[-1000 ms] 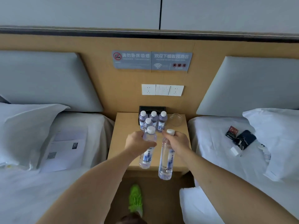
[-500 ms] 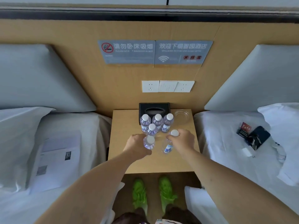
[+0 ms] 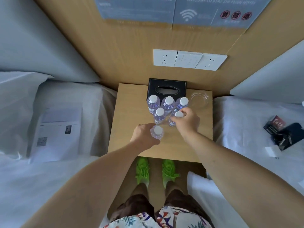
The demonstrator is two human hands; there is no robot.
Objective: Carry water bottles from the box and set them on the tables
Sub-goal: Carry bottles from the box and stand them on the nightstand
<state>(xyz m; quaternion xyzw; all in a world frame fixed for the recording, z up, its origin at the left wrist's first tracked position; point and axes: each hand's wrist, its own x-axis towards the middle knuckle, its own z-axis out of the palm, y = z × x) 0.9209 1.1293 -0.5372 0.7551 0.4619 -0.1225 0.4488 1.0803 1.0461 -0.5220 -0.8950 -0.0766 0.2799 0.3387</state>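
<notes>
Six clear plastic water bottles with white caps crowd the pale wooden bedside table (image 3: 125, 129) at mid-frame, four already standing (image 3: 159, 116) before the black tissue box (image 3: 167, 89). The left hand (image 3: 144, 137) curls round the neck of the nearest bottle (image 3: 157, 132); the right hand (image 3: 186, 120) pinches another bottle (image 3: 178, 115) near its cap, just beside the group. Whether either base touches the wood yet is hard to tell from above. Full, they look fairly heavy, with thin, slick walls that dent, so the stiff neck below the cap seems the surest hold.
</notes>
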